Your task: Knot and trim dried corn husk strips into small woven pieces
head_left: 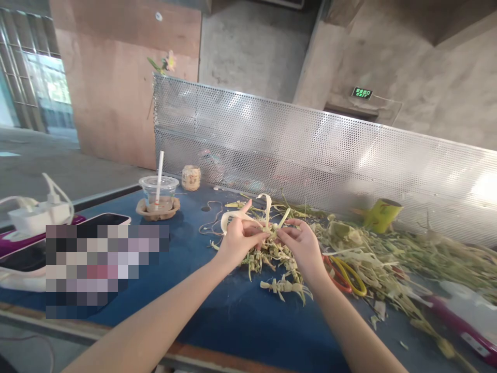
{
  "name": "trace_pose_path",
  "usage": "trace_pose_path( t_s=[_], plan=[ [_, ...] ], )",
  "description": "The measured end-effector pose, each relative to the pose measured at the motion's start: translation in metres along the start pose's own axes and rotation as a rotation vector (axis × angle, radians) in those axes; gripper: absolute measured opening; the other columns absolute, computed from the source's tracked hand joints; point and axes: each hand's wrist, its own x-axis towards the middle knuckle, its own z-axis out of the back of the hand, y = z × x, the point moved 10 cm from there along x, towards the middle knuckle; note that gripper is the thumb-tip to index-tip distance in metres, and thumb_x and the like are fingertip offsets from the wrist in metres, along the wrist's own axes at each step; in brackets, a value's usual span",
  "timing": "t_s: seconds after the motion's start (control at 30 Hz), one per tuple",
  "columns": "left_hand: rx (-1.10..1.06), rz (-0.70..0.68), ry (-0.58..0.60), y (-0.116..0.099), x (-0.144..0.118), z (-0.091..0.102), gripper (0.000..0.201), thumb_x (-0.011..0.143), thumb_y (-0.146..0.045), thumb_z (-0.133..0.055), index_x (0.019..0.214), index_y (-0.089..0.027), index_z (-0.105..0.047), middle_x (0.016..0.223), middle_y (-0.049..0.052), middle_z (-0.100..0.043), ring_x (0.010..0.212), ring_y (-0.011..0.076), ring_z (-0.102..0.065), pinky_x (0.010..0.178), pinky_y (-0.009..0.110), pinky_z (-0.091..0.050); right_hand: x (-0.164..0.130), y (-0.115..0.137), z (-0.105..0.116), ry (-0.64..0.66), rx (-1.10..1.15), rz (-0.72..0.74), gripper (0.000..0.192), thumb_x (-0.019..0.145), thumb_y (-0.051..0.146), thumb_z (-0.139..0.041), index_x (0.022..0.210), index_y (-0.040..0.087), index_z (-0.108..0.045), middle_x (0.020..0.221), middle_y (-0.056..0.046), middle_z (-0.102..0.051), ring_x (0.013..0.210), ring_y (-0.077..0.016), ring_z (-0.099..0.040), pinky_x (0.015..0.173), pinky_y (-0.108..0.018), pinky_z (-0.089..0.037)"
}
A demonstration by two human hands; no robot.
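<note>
Pale, ribbon-like plant strips (267, 210) stand up between my two hands, curling at their upper ends. My left hand (239, 235) pinches the strips at their lower part, thumb pressed against the fingers, index finger raised. Close beside it, my right hand (301, 241) pinches the same strips between thumb and fingertips. Under both hands lies a heap of small knotted pieces of plant strip (272, 256). One knotted, leafy piece (283, 286) lies nearer to me on the blue tabletop (233, 321). How the strips cross at the fingertips is too small to tell.
Scissors with orange and yellow handles (355, 277) lie right of my right hand, among loose dried strips (392, 254). A green cylinder (382, 215) stands behind them. At left are a plastic cup with a straw (159, 191), phones (106, 225) and plugged chargers (41, 215). A perforated metal panel (272, 140) closes the back.
</note>
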Motion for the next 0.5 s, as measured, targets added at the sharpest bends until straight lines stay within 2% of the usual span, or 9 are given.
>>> trace_pose_path(
  t_s=[0.1, 0.2, 0.33, 0.4, 0.5],
  plan=[
    [-0.037, 0.052, 0.010, 0.004, -0.002, -0.002, 0.096, 0.061, -0.019, -0.072, 0.138, -0.022, -0.014, 0.090, 0.009, -0.066, 0.052, 0.0117, -0.057, 0.050, 0.027, -0.050, -0.002, 0.007, -0.002, 0.009, -0.050, 0.039, 0.038, 0.064, 0.030, -0.067, 0.087, 0.020, -0.039, 0.061, 0.004, -0.061, 0.054, -0.0117, -0.059, 0.059, -0.026, -0.047],
    [-0.061, 0.094, 0.032, 0.007, -0.004, -0.007, 0.102, 0.062, -0.020, -0.071, 0.139, -0.021, -0.003, 0.091, 0.010, -0.066, 0.054, 0.0119, -0.057, 0.050, 0.028, -0.050, -0.007, 0.013, -0.007, 0.023, -0.142, 0.096, 0.035, 0.067, 0.029, -0.064, 0.088, 0.020, -0.039, 0.063, 0.004, -0.060, 0.057, -0.0125, -0.060, 0.059, -0.026, -0.048],
    [-0.031, 0.085, 0.011, 0.007, -0.004, -0.004, 0.100, 0.063, -0.020, -0.070, 0.139, -0.022, -0.005, 0.088, 0.009, -0.067, 0.044, 0.0081, -0.050, 0.045, 0.025, -0.045, -0.013, 0.017, -0.015, 0.065, -0.209, 0.154, 0.032, 0.071, 0.029, -0.060, 0.091, 0.022, -0.036, 0.066, 0.003, -0.059, 0.058, -0.0141, -0.061, 0.056, -0.026, -0.050],
    [-0.039, 0.067, -0.015, 0.005, -0.002, 0.001, 0.099, 0.063, -0.019, -0.070, 0.139, -0.024, -0.006, 0.089, 0.008, -0.066, 0.042, 0.0072, -0.049, 0.045, 0.025, -0.044, -0.015, 0.022, -0.014, 0.075, -0.257, 0.204, 0.028, 0.074, 0.029, -0.056, 0.090, 0.023, -0.034, 0.070, 0.001, -0.060, 0.063, -0.0157, -0.062, 0.060, -0.028, -0.051],
    [-0.031, 0.066, -0.058, 0.003, 0.000, 0.009, 0.100, 0.062, -0.018, -0.069, 0.139, -0.023, -0.005, 0.087, 0.007, -0.067, 0.040, 0.0068, -0.048, 0.046, 0.026, -0.043, -0.016, 0.035, -0.012, 0.109, -0.499, 0.343, 0.015, 0.080, 0.026, -0.047, 0.091, 0.022, -0.037, 0.080, -0.004, -0.062, 0.076, -0.0181, -0.063, 0.070, -0.032, -0.050]
  ],
)
